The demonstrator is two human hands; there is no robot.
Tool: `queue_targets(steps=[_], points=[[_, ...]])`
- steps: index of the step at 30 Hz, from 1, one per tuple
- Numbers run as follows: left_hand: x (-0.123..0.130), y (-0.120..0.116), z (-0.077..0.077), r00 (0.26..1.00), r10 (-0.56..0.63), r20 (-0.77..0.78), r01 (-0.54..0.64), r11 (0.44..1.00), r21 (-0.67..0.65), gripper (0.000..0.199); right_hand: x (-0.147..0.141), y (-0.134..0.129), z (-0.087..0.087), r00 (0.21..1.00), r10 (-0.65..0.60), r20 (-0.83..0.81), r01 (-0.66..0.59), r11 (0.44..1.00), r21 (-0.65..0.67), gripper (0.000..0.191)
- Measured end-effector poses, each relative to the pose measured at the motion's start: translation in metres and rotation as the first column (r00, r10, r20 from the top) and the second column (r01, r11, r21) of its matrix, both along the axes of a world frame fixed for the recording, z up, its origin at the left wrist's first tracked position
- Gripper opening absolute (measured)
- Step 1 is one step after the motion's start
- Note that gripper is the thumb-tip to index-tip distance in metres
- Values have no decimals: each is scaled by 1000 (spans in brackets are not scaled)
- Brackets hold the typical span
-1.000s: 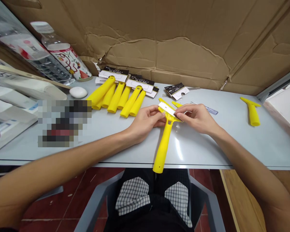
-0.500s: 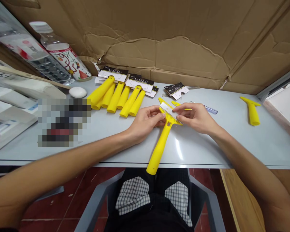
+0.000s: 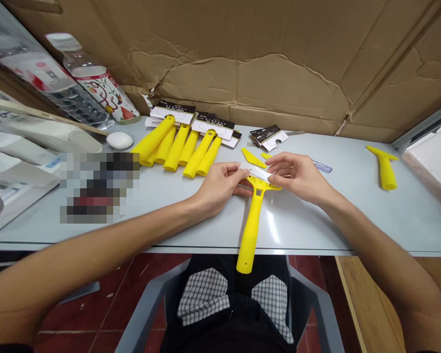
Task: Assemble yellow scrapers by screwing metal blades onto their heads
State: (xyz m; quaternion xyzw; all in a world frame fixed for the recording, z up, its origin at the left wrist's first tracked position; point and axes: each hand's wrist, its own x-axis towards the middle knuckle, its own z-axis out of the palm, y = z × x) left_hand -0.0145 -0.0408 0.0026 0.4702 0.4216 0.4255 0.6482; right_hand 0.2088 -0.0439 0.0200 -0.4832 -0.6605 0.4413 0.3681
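A yellow scraper (image 3: 250, 228) lies in front of me, its handle reaching past the table's near edge. Across its wide head sits a flat silver blade (image 3: 257, 172). My left hand (image 3: 228, 184) pinches the left end of the head and blade with thumb and fingers. On the other side, my right hand (image 3: 294, 174) has its thumb and fingers closed on the blade's right end. A loose yellow cover piece (image 3: 253, 158) rests on the table just beyond the blade. A second yellow piece behind it is mostly hidden by my right hand.
Several yellow scrapers (image 3: 176, 148) with black-and-white cards (image 3: 212, 128) lie back left. More cards (image 3: 270, 137) lie behind my hands, near a clear-handled screwdriver (image 3: 321, 166). Another yellow scraper body (image 3: 385, 171) is far right. Bottles (image 3: 99, 86) and a white mouse (image 3: 119, 140) are left.
The scraper's handle has swung right and now points more straight toward me. The blade and head have turned with it, and both hands stay at its ends.
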Motion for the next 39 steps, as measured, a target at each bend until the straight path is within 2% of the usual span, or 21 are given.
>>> queue_targets(steps=[4, 6, 10, 15, 19, 26, 31, 34, 39], points=[[-1, -1, 2, 1000, 23, -3, -23, 1000, 13, 16, 2, -1, 2, 997, 61, -48, -69, 980, -187, 25], [-1, -1, 2, 999, 32, -8, -31, 999, 20, 16, 3, -1, 2, 992, 92, -89, -111, 964, -240, 24], [-2, 0, 2, 999, 41, -4, -41, 999, 16, 12, 2, -1, 2, 987, 84, -135, -117, 959, -257, 23], [-1, 2, 3, 1000, 2, 13, -1, 998, -61, 12, 2, 1, 1, 992, 13, -125, -40, 975, -220, 20], [-2, 7, 4, 1000, 26, 4, -26, 993, -112, 15, 3, 2, 1, 993, -21, -112, -4, 975, -224, 20], [-3, 12, 2, 995, 96, 28, -94, 994, -58, 16, 1, 2, 4, 945, -118, -305, 14, 946, -324, 16], [-3, 11, -1, 995, 89, 45, -87, 995, -42, 15, 2, 3, 1, 952, -123, -280, 46, 962, -268, 26], [-2, 10, 0, 993, 94, 69, -90, 994, -65, 8, 2, 2, 0, 957, -139, -253, 86, 974, -211, 30], [0, 8, 8, 987, 145, 70, -135, 983, -128, 41, 1, 2, 1, 968, -161, -190, 136, 981, -136, 32]])
